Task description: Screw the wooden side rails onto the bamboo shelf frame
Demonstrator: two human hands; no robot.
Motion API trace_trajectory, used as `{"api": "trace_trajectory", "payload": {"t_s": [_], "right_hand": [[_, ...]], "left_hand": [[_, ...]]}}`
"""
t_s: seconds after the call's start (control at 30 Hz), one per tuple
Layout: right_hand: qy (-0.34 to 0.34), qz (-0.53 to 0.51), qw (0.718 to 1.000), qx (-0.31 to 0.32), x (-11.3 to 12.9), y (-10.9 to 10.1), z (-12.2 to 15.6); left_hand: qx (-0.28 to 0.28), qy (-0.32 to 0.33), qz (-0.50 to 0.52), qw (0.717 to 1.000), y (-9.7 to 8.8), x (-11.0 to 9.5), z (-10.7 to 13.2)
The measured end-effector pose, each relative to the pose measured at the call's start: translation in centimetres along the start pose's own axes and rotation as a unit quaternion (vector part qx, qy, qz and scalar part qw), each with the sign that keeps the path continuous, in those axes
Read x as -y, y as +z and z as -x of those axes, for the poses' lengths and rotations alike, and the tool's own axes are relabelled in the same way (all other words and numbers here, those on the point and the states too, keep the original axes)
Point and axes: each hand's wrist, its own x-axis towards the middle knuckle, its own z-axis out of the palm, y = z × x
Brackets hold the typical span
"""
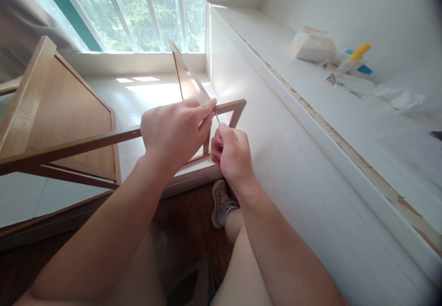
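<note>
A light wooden furniture frame lies tipped on its side across a white platform. My left hand grips its thin upper rail near the corner, with the fingertips pressed on the rail by a small metal tool. My right hand is closed around the lower end of that thin metal tool, just below the rail's corner. The tool's tip meets the wood between the two hands. A second wooden panel stands behind the hands.
A white wall ledge runs along the right, with a wrapped packet, a yellow-capped item and small metal parts on it. A window is ahead. My shoe rests on the dark wooden floor below.
</note>
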Motion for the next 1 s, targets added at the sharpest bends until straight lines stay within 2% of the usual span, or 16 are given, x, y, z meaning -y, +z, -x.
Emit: {"api": "trace_trajectory", "payload": {"t_s": [0.1,0.23,0.37,0.5,0.63,0.77,1.0], "right_hand": [[-0.036,0.079,0.996,-0.005,0.1,-0.6,-0.1],[-0.112,0.199,0.973,-0.026,0.4,-1.0,-0.1],[-0.144,0.209,0.966,-0.043,0.6,-1.1,-0.1],[-0.125,0.196,0.972,-0.029,0.4,-1.1,-0.1],[-0.074,0.138,0.988,-0.015,0.1,-0.6,-0.1],[-0.011,0.013,1.0,0.0,0.3,0.4,0.1],[0.076,-0.177,0.981,0.032,1.1,1.0,0.4]], "left_hand": [[0.004,0.0,0.004,1.0,-0.1,0.0,0.0],[0.008,-0.002,0.007,1.0,-0.2,-0.1,0.0],[0.013,0.001,0.017,1.0,-0.2,-0.1,0.0],[0.012,0.004,0.013,1.0,-0.3,0.0,0.0],[0.018,0.003,0.021,1.0,-0.3,0.0,0.0],[0.02,0.002,0.031,0.999,-0.2,0.0,0.0],[0.019,0.008,0.017,1.0,-0.2,0.0,0.0]]}}
